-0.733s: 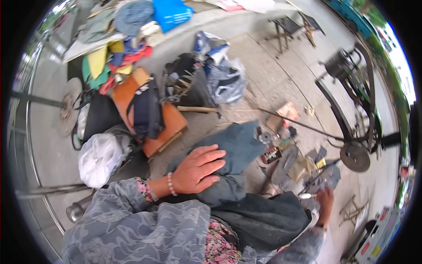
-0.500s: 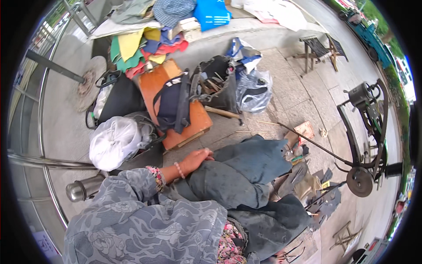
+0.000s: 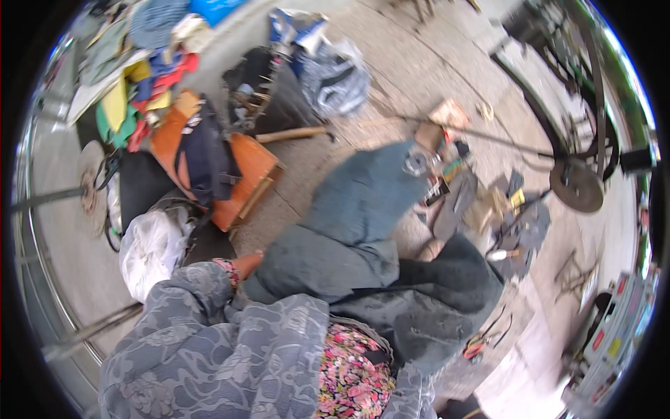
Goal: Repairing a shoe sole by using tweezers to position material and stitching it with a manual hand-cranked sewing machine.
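Note:
My left hand (image 3: 249, 265) shows only in part at the left side of my lap, beside my knee. A blue-grey apron or cloth (image 3: 356, 199) covers my legs, and its dark folds hide the fingers. My right hand is out of sight; only a bit of the grey patterned right sleeve (image 3: 412, 392) shows at the lower edge. Right of my lap, red-handled pliers (image 3: 474, 347) lie on a flat surface. Beyond my knees are dark scraps of material (image 3: 527, 227) and a white-and-brown handled tool (image 3: 504, 255).
An orange wooden box (image 3: 244, 185) with a dark bag (image 3: 209, 157) on it stands to the left, by a white plastic bag (image 3: 150, 251). A black tool bag (image 3: 276, 98) and a hammer handle (image 3: 293, 133) lie ahead. A hand-cranked machine with a wheel (image 3: 576, 185) stands at right.
The view has swung rightward, so things sit further left and higher. My left hand has slid off the top of my lap to its side. The pliers have come into fuller view.

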A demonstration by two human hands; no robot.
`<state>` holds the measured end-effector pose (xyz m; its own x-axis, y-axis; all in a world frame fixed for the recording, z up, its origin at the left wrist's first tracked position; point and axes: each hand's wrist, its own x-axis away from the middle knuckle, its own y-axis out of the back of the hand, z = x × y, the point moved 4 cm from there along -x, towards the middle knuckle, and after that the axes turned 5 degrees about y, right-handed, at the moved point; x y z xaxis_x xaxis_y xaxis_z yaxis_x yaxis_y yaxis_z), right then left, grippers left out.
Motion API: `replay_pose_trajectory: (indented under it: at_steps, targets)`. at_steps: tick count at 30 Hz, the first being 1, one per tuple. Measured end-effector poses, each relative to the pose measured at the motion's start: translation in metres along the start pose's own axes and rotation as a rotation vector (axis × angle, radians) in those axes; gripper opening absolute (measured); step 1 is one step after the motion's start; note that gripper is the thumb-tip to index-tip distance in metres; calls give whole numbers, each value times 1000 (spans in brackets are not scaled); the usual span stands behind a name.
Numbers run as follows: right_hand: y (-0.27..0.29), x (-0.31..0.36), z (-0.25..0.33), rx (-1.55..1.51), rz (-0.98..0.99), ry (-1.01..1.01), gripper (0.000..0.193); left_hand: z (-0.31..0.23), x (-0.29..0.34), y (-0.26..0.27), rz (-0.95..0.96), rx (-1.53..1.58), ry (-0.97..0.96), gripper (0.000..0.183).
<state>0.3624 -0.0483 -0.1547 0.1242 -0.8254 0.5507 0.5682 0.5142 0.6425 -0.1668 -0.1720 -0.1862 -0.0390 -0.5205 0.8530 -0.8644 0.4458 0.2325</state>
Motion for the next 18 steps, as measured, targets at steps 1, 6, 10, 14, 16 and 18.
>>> replay_pose_trajectory:
  at_steps: [1, 6, 10, 14, 16, 18]
  targets:
    - [3, -4, -1, -3, -2, -22, 31, -3, 2, 5, 12, -20, 19, 48]
    - [32, -38, -15, -24, -34, -163, 31, -43, 20, 54, 93, -86, 86, 48]
    - [44, -83, -23, -53, -32, -248, 32, -90, 23, 96, 135, -115, 139, 48]
    - [41, -106, -14, -89, -9, -261, 32, -106, 2, 111, 115, -149, 159, 48]
    - [26, -91, -6, -131, -2, -264, 32, -110, -28, 113, 90, -196, 137, 48]
    - [0, -72, 5, -192, 16, -243, 32, -111, -55, 108, 45, -237, 111, 48]
